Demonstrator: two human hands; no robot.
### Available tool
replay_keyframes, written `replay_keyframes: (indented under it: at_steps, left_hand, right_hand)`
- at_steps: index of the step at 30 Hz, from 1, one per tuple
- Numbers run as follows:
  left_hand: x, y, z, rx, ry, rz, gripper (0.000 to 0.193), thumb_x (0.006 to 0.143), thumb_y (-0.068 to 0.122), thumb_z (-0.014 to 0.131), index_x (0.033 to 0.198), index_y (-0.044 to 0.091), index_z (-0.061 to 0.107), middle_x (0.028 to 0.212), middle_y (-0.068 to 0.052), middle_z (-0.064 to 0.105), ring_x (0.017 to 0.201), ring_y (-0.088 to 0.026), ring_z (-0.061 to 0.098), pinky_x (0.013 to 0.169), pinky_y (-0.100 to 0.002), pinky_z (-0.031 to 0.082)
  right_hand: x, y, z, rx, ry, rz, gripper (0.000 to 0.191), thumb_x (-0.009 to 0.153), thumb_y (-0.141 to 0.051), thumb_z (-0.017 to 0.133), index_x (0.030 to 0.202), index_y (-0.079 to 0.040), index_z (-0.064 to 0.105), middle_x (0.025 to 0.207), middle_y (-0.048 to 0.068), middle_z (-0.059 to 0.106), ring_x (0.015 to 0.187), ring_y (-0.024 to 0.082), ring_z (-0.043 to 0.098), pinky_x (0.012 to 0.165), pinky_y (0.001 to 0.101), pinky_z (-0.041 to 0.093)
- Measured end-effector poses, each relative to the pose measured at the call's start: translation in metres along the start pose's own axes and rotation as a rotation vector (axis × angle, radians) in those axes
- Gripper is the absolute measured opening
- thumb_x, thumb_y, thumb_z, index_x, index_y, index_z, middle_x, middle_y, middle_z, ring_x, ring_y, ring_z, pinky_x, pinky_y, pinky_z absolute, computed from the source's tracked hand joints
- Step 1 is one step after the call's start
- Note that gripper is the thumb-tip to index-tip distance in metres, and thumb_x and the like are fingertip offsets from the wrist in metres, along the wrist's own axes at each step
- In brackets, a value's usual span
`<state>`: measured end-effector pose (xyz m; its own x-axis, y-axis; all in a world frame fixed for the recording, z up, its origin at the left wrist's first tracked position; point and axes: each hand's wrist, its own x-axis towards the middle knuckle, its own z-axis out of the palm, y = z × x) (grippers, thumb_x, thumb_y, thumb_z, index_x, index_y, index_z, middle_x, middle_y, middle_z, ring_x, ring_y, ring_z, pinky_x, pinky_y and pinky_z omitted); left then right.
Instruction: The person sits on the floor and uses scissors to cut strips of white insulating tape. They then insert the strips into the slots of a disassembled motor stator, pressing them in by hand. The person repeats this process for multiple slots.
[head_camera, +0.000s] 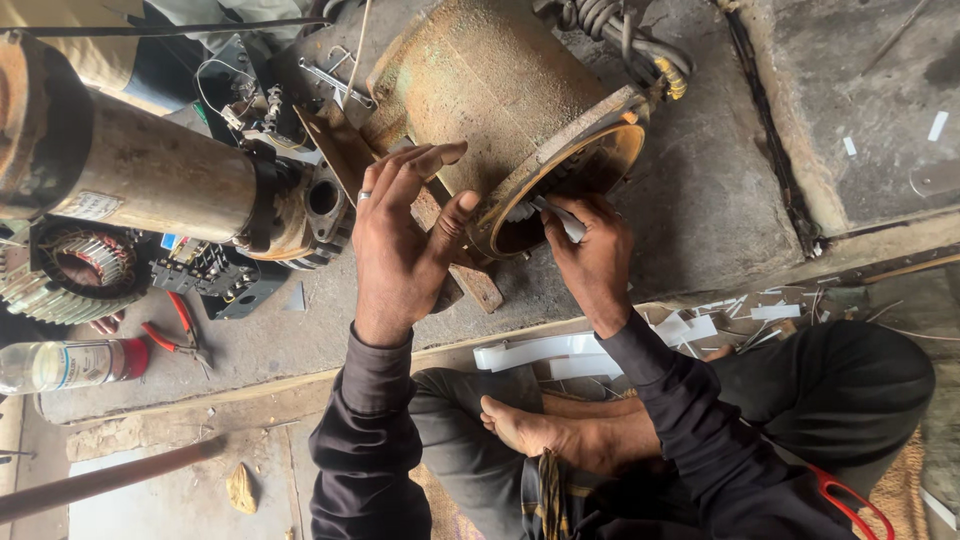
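Note:
A large rusty motor housing (490, 90) lies on its side on the concrete floor, its round open end (560, 180) facing me. My left hand (400, 235), a ring on one finger, rests flat against the housing's rim with fingers spread, steadying it. My right hand (590, 250) pinches a thin white paper strip (560, 218) at the lower edge of the opening, its end reaching inside the housing. Whether the strip sits in a slot is hidden.
A second cylindrical motor (150, 175) lies at left, with a wound stator (70, 270), red-handled pliers (180, 335) and a clear bottle (70, 362) nearby. White paper strips (560, 350) lie by my crossed legs. A wooden handle (100, 480) lies lower left.

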<state>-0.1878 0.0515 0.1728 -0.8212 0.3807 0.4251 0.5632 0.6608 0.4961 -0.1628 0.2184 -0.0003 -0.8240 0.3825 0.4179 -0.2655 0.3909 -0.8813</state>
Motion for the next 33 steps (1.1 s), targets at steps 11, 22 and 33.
replay_keyframes:
  at_steps: [11, 22, 33]
  left_hand:
    - [-0.001, 0.000, 0.000, 0.004, 0.010, -0.005, 0.038, 0.099, 0.035, 0.074, 0.127, 0.009, 0.071, 0.126, -0.010, 0.072, 0.124, -0.031, 0.062, 0.107, -0.042, 0.048]
    - [-0.002, 0.000, -0.001, 0.000, 0.004, -0.010, 0.036, 0.099, 0.034, 0.074, 0.126, 0.010, 0.071, 0.125, -0.009, 0.072, 0.123, -0.030, 0.062, 0.106, -0.042, 0.048]
    - [-0.003, -0.002, 0.000, 0.001, 0.008, -0.008, 0.036, 0.099, 0.035, 0.074, 0.126, 0.010, 0.071, 0.125, -0.010, 0.072, 0.123, -0.030, 0.062, 0.105, -0.042, 0.048]
  right_hand:
    - [-0.004, -0.002, 0.008, 0.035, 0.030, 0.038, 0.018, 0.090, -0.001, 0.074, 0.108, -0.004, 0.076, 0.102, 0.013, 0.075, 0.092, 0.026, 0.076, 0.080, 0.0349, 0.059]
    - [-0.005, 0.004, 0.014, 0.034, 0.038, 0.087, 0.019, 0.089, -0.001, 0.074, 0.108, -0.005, 0.078, 0.105, 0.012, 0.076, 0.095, 0.023, 0.077, 0.083, 0.0323, 0.062]
    - [-0.004, 0.002, 0.018, 0.118, 0.050, 0.188, 0.017, 0.089, -0.001, 0.073, 0.105, -0.003, 0.078, 0.098, 0.011, 0.078, 0.085, 0.017, 0.076, 0.074, 0.0289, 0.059]
